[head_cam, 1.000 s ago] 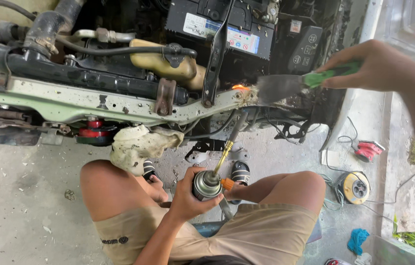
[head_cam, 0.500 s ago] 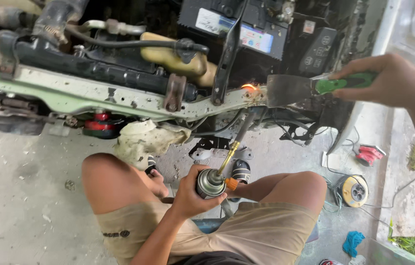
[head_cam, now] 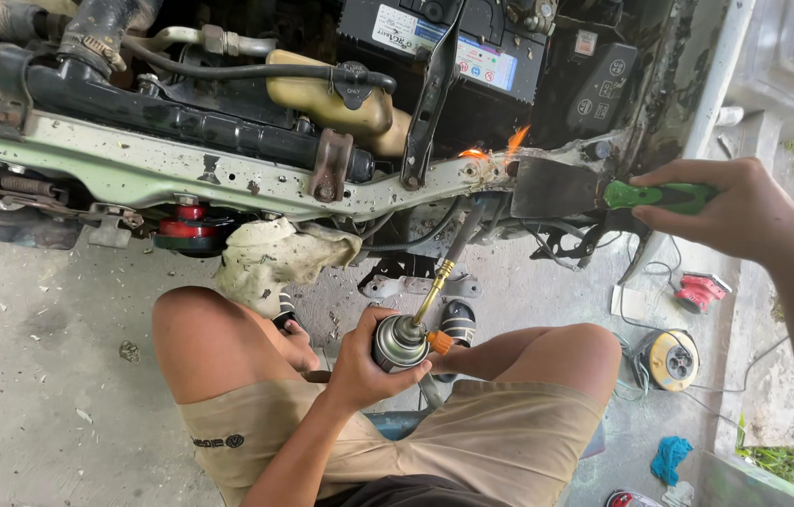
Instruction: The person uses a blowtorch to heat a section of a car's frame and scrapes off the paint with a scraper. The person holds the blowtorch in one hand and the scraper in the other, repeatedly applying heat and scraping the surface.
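Seated before an open engine bay. Left hand wrapped around a gas torch, nozzle angled up, orange flame licking the pale green crossbeam. Right hand gripping the green handle of a scraper, blade pressed flat just beside the flame. Battery above, rag hanging below.

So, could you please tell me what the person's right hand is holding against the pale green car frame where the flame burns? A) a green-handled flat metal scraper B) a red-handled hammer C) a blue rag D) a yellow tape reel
A: the right hand grips the green-handled flat metal scraper, its blade held at the pale green car frame beside the orange flame.
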